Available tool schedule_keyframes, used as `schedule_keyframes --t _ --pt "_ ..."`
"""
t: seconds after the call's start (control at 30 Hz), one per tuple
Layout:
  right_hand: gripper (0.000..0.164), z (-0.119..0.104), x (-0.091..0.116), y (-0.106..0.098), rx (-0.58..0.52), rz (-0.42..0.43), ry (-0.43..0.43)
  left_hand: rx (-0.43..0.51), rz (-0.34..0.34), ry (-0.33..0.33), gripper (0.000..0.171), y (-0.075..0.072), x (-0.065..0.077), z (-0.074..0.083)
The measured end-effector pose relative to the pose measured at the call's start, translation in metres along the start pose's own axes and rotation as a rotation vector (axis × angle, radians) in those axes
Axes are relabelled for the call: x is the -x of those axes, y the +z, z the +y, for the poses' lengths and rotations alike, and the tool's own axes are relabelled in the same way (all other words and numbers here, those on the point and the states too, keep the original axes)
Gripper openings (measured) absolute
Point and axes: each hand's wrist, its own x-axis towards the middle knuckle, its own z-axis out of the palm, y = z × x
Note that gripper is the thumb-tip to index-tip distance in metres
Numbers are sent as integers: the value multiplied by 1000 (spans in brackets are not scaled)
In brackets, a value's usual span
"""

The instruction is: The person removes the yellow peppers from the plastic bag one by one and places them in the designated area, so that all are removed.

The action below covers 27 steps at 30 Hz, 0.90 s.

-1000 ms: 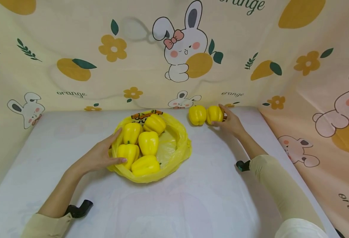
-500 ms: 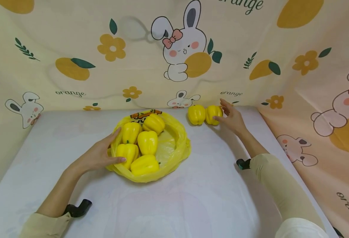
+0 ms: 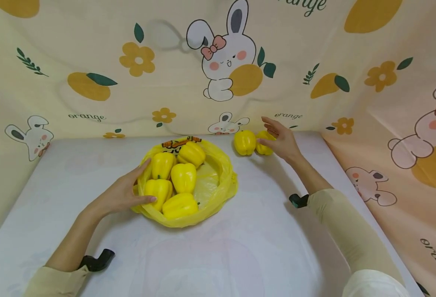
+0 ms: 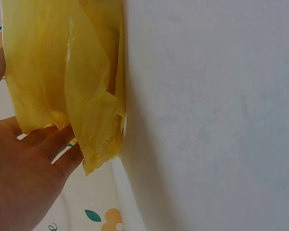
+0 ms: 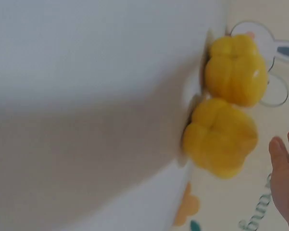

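A yellow plastic bag [image 3: 229, 179], its rim rolled open, stands on the table with several yellow bell peppers [image 3: 183, 178] inside. My left hand [image 3: 123, 194] holds the bag's left side, thumb over the rim by a pepper; in the left wrist view its fingers [image 4: 62, 147] pass behind the plastic. Two more bell peppers sit side by side at the back right, the left one [image 3: 245, 143] fully visible, the right one [image 3: 265, 151] partly covered by my right hand [image 3: 282, 142]. That hand hovers with fingers spread, apart from both peppers in the right wrist view.
The white tabletop [image 3: 203, 264] runs back to a cream cloth backdrop [image 3: 128, 95] printed with rabbits and oranges. The cloth continues as a wall along the right side [image 3: 399, 132]. A black wrist mount [image 3: 99, 260] juts out below the left hand.
My right hand has let go of the right-hand pepper, opened its fingers and shifted left above the pair. The left hand and bag stay in place.
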Motion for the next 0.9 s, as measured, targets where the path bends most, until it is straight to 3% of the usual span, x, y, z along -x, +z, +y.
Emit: schedule_keyframes --t 0.27,0.53,0.9 --pt "72 -21 -3 19 -71 -106 21 4 8 -1 114 -1 1 0" --pt "70 -40 -5 34 -154 -192 -33 16 6 5 114 -2 2 0" --pt "64 -59 -10 61 -105 -302 -123 6 -3 27 115 -2 0 0"
